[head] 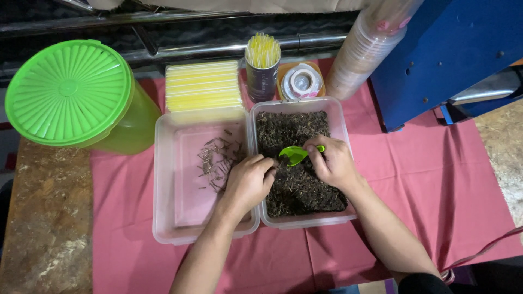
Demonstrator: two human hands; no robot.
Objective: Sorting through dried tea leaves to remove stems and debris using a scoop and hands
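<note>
Looks like the sorting stage: right hand (333,162) pinching a green scoop (295,155) over the dark tea leaves (297,185) in the right tub (342,122); left hand (248,182) curled shut, fingertips picking at leaves; next probably needs stems flicked into the left tub (163,179).

We reach both bare forearms in from below, converging over the clear container (339,125). Our left hand (249,182) curls palm-down at the container's left wall, fingers bunched and pinched together at the tips. Our right hand (333,161) hovers over the container's middle, thumb and fingers closed in a pinch, wrist bent, forearm angling away toward the lower right.
</note>
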